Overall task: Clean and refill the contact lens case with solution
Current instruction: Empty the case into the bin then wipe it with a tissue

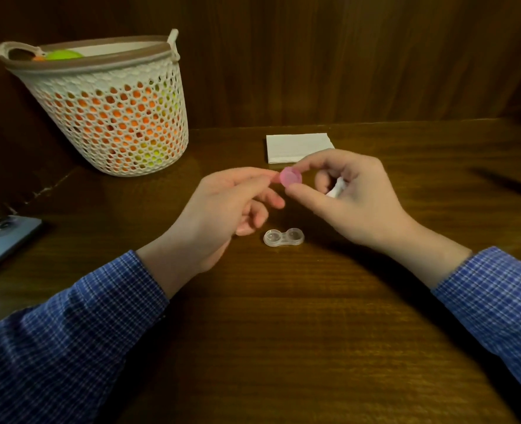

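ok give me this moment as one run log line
right hand: pinches pink cap, white object tucked in palm | left hand: fingertips at cap | lens case: on table, both wells uncapped | tissue: behind hands
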A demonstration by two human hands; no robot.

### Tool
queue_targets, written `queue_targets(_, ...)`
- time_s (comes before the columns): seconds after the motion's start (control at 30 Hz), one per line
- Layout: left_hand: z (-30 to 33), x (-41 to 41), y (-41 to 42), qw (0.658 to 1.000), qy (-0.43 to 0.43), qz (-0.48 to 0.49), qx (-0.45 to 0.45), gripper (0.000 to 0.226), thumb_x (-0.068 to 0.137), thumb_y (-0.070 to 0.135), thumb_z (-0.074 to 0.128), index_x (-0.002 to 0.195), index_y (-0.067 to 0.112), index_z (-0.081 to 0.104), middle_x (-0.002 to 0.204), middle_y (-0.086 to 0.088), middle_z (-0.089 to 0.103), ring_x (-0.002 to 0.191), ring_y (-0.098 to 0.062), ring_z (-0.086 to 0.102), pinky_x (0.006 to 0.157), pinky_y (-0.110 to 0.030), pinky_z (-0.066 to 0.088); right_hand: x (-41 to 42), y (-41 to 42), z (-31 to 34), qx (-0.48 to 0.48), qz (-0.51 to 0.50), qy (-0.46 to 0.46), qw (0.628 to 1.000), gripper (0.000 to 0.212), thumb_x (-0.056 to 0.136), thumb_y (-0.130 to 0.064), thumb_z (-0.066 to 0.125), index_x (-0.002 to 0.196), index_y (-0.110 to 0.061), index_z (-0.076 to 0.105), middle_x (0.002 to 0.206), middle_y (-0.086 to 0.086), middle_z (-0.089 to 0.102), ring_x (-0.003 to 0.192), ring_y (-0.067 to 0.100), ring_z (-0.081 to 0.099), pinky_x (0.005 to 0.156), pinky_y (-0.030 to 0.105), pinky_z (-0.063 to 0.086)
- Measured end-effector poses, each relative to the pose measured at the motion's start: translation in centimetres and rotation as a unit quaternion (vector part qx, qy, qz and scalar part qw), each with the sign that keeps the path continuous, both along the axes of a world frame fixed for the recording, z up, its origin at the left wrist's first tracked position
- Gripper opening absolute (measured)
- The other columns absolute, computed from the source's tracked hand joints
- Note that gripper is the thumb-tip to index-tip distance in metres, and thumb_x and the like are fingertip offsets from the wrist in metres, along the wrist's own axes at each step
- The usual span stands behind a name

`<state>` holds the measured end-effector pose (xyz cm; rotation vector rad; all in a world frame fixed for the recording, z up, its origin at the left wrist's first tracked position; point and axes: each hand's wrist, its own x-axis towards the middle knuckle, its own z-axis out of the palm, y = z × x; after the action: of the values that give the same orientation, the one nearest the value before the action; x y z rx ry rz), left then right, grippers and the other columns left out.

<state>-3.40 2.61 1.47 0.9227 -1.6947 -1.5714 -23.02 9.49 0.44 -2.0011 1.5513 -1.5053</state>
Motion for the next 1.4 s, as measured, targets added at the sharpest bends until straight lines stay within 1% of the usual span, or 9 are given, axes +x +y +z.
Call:
queue_targets(0.2, 0.2, 0.0, 0.9, 0.967, 0.089, -0.190, 0.143, 0.041, 0.097, 0.040, 0.052, 0.113, 0.006, 0.069, 0.083, -0.001, 0.063, 0.062, -0.008, 0.050, 0.052, -0.023, 0.031, 1.3, 2.1, 0.8, -0.033, 0.068, -0.004, 0.997, 0.019, 0.090, -0.026, 0.078, 0.108, -0.020, 0.073, 0.065, 0.010, 0.063, 0.055, 0.016, 0.051, 0.062, 0.015, 0.043)
queue_targets(0.43, 0.2, 0.0, 0.9, 0.956, 0.098, -0.206, 0.184, 0.039, 0.104, 0.038, 0.046, 0.109, 0.013, 0.075, 0.087, 0.001, 0.061, 0.071, -0.009, 0.053, 0.065, -0.027, 0.041, 1.3, 2.3, 0.6, -0.016, 0.065, -0.034, 0.997, 0.024, 0.086, -0.037, 0.077, 0.104, -0.022, 0.072, 0.067, -0.001, 0.067, 0.059, 0.015, 0.060, 0.068, 0.017, 0.050)
queue_targets(0.6, 0.1, 0.4, 0.4, 0.953, 0.108, -0.195, 0.205, 0.043, 0.100, 0.039, 0.049, 0.125, 0.005, 0.058, 0.087, 0.001, 0.061, 0.071, -0.008, 0.056, 0.065, -0.024, 0.047, 1.0, 2.0, 1.0, 0.033, 0.042, -0.208, 0.977, 0.022, 0.089, -0.036, 0.076, 0.077, -0.018, 0.072, 0.055, -0.003, 0.061, 0.045, 0.011, 0.051, 0.048, 0.020, 0.044)
queue_targets(0.7, -0.1, 0.4, 0.3, 0.953, 0.112, -0.183, 0.216, 0.040, 0.098, 0.039, 0.053, 0.123, 0.009, 0.063, 0.087, 0.001, 0.063, 0.070, -0.008, 0.058, 0.064, -0.024, 0.049, 0.7, 1.8, 1.2, 0.107, 0.047, -0.307, 0.944, 0.026, 0.090, -0.035, 0.073, 0.079, -0.011, 0.072, 0.063, 0.001, 0.062, 0.057, 0.008, 0.055, 0.054, 0.020, 0.046)
queue_targets(0.87, -0.3, 0.2, 0.2, 0.959, 0.109, -0.160, 0.209, 0.030, 0.101, 0.034, 0.051, 0.112, 0.011, 0.067, 0.085, 0.000, 0.067, 0.068, -0.008, 0.060, 0.063, -0.024, 0.052, 0.6, 2.0, 1.8, 0.183, 0.130, -0.389, 0.894, 0.017, 0.097, -0.003, 0.062, 0.096, -0.007, 0.079, 0.077, 0.006, 0.073, 0.071, 0.011, 0.068, 0.066, 0.020, 0.055)
queue_targets(0.97, -0.1, 0.1, 0.3, 0.965, 0.100, -0.145, 0.194, 0.032, 0.093, 0.034, 0.058, 0.111, 0.009, 0.067, 0.086, -0.001, 0.066, 0.068, -0.008, 0.061, 0.063, -0.024, 0.052, 0.8, 2.3, 1.8, 0.148, 0.115, -0.321, 0.929, 0.017, 0.093, 0.000, 0.068, 0.102, -0.011, 0.078, 0.082, 0.007, 0.077, 0.073, 0.016, 0.072, 0.070, 0.023, 0.058)
queue_targets(1.1, -0.1, -0.1, 0.7, 0.976, 0.076, -0.127, 0.158, 0.034, 0.087, 0.032, 0.061, 0.105, 0.006, 0.074, 0.083, -0.001, 0.069, 0.069, -0.007, 0.062, 0.064, -0.022, 0.055, 1.2, 2.3, 1.3, 0.080, 0.005, -0.151, 0.985, 0.012, 0.086, -0.017, 0.082, 0.097, -0.019, 0.079, 0.089, 0.010, 0.076, 0.081, 0.038, 0.066, 0.066, 0.044, 0.055)
queue_targets(1.27, 0.0, -0.4, 1.3, 0.984, 0.055, -0.109, 0.127, 0.028, 0.100, 0.023, 0.056, 0.095, 0.004, 0.076, 0.077, -0.001, 0.070, 0.067, -0.006, 0.064, 0.064, -0.021, 0.057, 1.4, 2.3, 0.9, 0.054, -0.029, -0.063, 0.996, 0.006, 0.087, -0.020, 0.082, 0.092, -0.019, 0.079, 0.087, -0.010, 0.076, 0.077, 0.012, 0.068, 0.064, 0.016, 0.051)
queue_targets(1.4, 0.1, -0.2, 1.7, 0.989, 0.059, -0.099, 0.090, 0.025, 0.099, 0.017, 0.059, 0.102, 0.005, 0.080, 0.084, -0.003, 0.073, 0.073, -0.008, 0.067, 0.069, -0.022, 0.058, 1.7, 2.4, 1.0, 0.061, -0.057, -0.023, 0.996, 0.004, 0.086, -0.021, 0.081, 0.086, -0.023, 0.078, 0.083, -0.015, 0.074, 0.080, 0.006, 0.069, 0.066, 0.015, 0.054)
